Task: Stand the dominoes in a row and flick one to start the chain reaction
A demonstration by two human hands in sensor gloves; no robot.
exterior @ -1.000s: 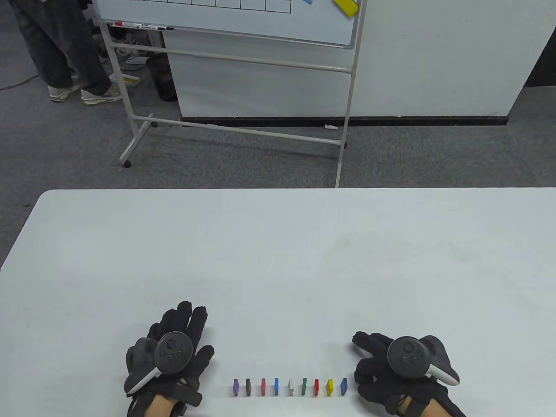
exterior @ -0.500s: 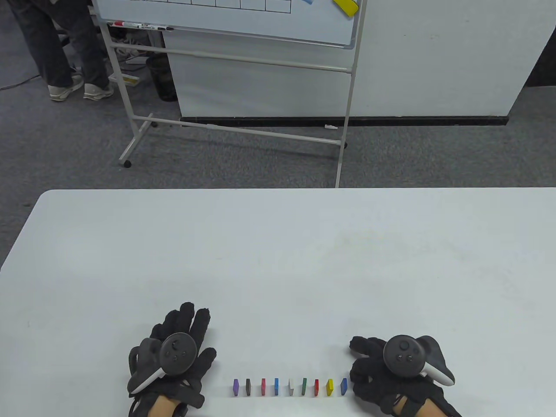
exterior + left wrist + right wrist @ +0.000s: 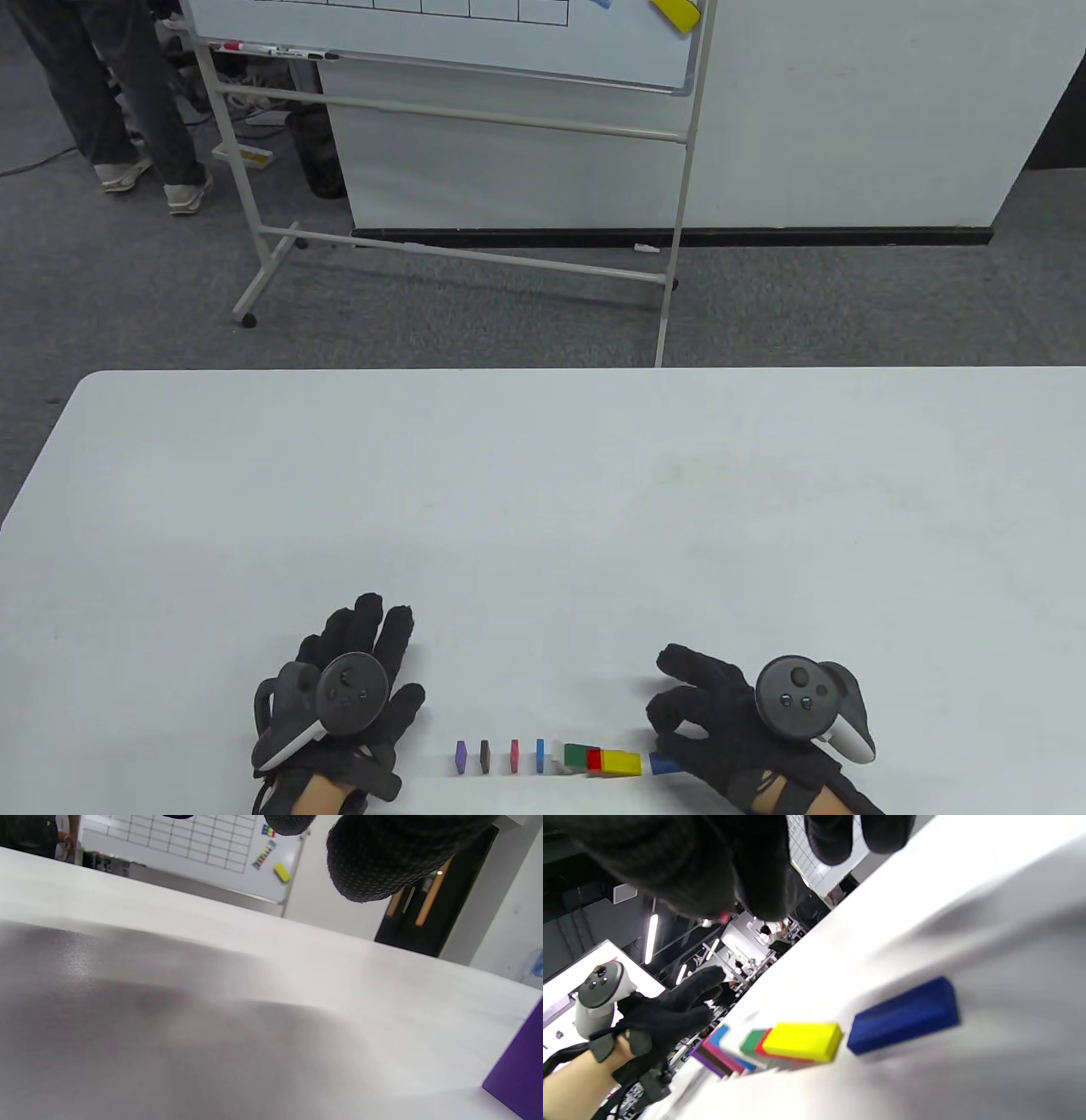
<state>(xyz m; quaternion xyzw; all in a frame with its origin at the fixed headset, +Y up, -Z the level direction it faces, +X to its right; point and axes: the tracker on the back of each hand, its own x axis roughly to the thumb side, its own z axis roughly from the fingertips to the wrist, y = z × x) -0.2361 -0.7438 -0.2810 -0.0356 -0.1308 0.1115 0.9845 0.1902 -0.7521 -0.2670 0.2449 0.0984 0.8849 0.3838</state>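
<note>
A row of small coloured dominoes runs along the table's near edge. The purple, black, pink-red and light blue ones stand upright. The white one leans left under the toppled green, red and yellow ones. A dark blue domino lies flat at my right hand, whose fingers are spread and hold nothing. My left hand lies flat and open to the left of the row. The right wrist view shows the dark blue domino down beside the yellow one.
A whiteboard on a wheeled stand and a white partition stand beyond the table's far edge. A person's legs are at the back left. The purple domino fills the left wrist view's lower right corner.
My right hand moved left and knocked the dark blue domino over. The yellow, red and green ones fell leftward and the white one tipped. My left hand barely moved.
</note>
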